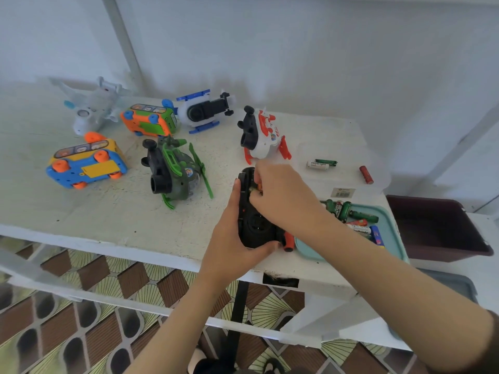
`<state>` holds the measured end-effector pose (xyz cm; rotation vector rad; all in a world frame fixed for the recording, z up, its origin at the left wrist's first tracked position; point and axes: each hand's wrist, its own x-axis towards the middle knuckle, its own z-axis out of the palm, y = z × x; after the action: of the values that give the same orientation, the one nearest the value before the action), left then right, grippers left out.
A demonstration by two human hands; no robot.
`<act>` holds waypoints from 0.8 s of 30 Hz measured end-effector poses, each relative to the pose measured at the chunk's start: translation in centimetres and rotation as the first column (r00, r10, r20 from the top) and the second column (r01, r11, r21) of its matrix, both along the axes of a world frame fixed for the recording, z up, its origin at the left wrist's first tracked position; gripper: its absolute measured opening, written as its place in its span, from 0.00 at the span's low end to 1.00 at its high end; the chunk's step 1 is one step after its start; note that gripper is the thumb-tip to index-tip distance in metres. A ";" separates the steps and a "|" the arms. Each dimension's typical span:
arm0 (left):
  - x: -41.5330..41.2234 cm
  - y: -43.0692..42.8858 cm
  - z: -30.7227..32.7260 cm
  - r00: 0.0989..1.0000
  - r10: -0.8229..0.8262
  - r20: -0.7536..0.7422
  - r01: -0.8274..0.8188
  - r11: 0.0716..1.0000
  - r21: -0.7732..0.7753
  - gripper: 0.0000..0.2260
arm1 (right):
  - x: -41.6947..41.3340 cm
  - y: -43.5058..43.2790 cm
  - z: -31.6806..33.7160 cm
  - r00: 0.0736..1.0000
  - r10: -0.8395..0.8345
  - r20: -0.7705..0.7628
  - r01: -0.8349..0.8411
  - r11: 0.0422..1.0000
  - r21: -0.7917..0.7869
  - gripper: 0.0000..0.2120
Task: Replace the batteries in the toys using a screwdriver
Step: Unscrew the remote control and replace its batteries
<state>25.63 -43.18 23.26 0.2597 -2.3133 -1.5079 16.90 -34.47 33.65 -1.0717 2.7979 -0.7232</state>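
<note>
Two hands work at the near right edge of the white table (108, 211): my left hand (232, 238) grips the upturned black toy (253, 225), fingers wrapped round it, while my right hand (280, 195) pinches a battery (256, 188) at its far end. A teal tray of batteries (391, 225) sits just right.
</note>
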 end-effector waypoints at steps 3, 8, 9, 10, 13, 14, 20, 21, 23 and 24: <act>-0.1 -0.1 0.0 1.000 0.023 -0.005 -0.023 1.000 -0.002 0.52 | 0.4 -0.4 -0.5 0.997 0.028 -0.069 -0.025 0.999 0.045 0.06; -0.3 0.0 -0.1 0.999 0.031 0.018 -0.031 0.999 0.020 0.51 | 1.2 -1.1 -2.2 0.982 0.047 -0.185 -0.050 0.999 -0.012 0.01; -0.3 0.0 -0.1 0.999 0.028 0.020 -0.028 0.999 0.022 0.51 | 1.2 -1.1 -2.3 0.977 0.048 -0.206 -0.056 0.998 -0.034 0.03; -0.3 0.0 -0.2 0.999 0.028 0.020 -0.028 0.999 0.020 0.51 | 1.1 -1.2 -2.6 0.973 0.052 -0.223 -0.063 0.997 -0.041 0.05; -0.3 0.1 -0.2 0.999 0.039 0.014 -0.040 0.999 0.012 0.51 | 1.0 -1.0 -2.9 0.965 0.054 -0.256 -0.070 0.996 -0.053 0.08; -0.3 0.1 -0.2 0.999 0.043 0.014 -0.043 0.999 0.012 0.51 | 0.9 -0.8 -3.0 0.964 0.058 -0.260 -0.077 0.995 -0.061 0.08; -0.2 0.0 -0.3 0.999 0.037 -0.002 -0.037 0.999 0.007 0.51 | 0.4 -0.3 -3.5 0.974 0.074 -0.214 -0.103 0.987 -0.126 0.11; -0.2 0.1 -0.2 0.999 0.034 -0.003 -0.034 0.999 0.013 0.51 | 0.4 -0.1 -3.7 0.975 0.076 -0.207 -0.107 0.984 -0.142 0.12; -0.2 0.1 -0.2 1.000 0.026 -0.004 -0.026 0.999 0.019 0.51 | 0.2 0.3 -4.1 0.974 0.076 -0.213 -0.109 0.983 -0.148 0.13; -0.2 0.1 -0.2 1.000 0.025 -0.008 -0.025 1.000 0.019 0.51 | 0.0 0.5 -4.2 0.969 0.060 -0.240 -0.099 0.983 -0.156 0.15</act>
<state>25.45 -43.11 23.05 0.2854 -2.2824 -1.5165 16.91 -33.93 29.44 -1.3749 2.9067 -0.8901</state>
